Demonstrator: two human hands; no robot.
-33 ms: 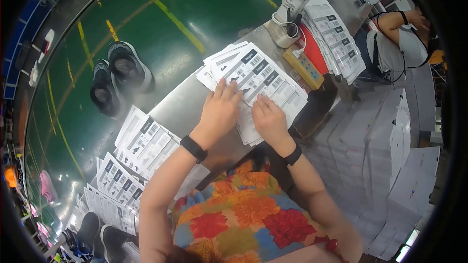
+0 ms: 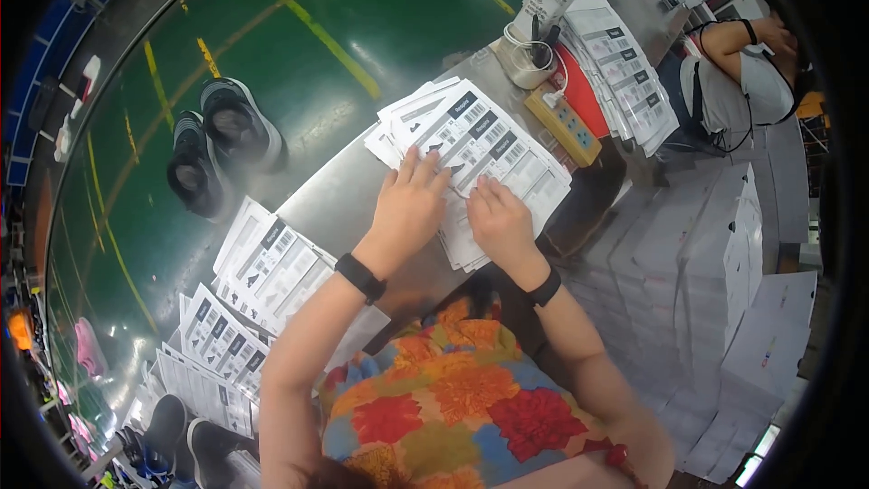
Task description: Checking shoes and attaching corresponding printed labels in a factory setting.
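A fanned stack of white label sheets [image 2: 520,163], printed with barcodes and small shoe pictures, lies on the metal table [image 2: 330,195] in front of me. Flat on its left part rests my left hand [image 2: 409,204], fingers stretched out and slightly apart. My right hand [image 2: 501,228] is closed in a pinch over the same top sheet, close to the left fingertips. What sits between its fingertips is too small and covered to make out. More label sheets [image 2: 281,258] lie to the left of my left forearm, with further sheets [image 2: 217,335] nearer me.
Dark sneakers [image 2: 237,122] stand at the far left; more dark shoes [image 2: 213,444] are at lower left. A yellow power strip [image 2: 563,125], a pen holder [image 2: 520,68] and another sheet pile [image 2: 625,68] are beyond. White boxes [image 2: 634,281] stack at right. A person [image 2: 738,81] sits far right.
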